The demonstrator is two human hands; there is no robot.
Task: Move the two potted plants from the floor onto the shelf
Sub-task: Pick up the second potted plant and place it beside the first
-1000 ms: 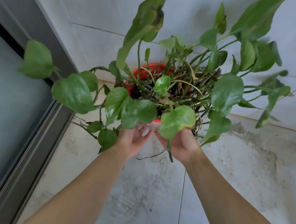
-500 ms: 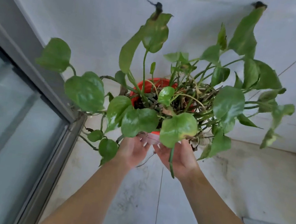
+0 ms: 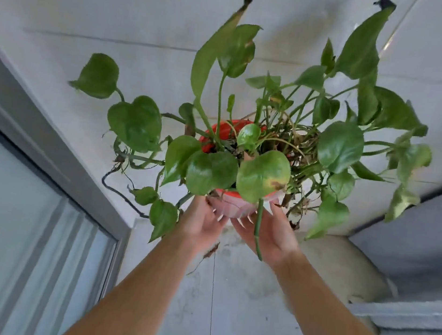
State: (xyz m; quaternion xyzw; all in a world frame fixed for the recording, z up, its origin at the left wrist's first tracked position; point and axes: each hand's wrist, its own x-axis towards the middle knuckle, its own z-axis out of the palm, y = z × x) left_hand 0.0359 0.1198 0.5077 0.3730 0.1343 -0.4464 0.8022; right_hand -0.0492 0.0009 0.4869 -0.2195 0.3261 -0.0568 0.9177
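Under pot [image 3: 233,207], our left hand [image 3: 200,222] and right hand [image 3: 271,234] cup base, fingers spread, gripping; leafy plant [image 3: 264,173] fills red-rimmed pot.

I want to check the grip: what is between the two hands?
The head view shows the red plant pot between left hand and right hand.

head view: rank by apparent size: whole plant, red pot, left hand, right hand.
1. plant
2. red pot, mostly hidden by leaves
3. left hand and right hand: look alike, not ranked
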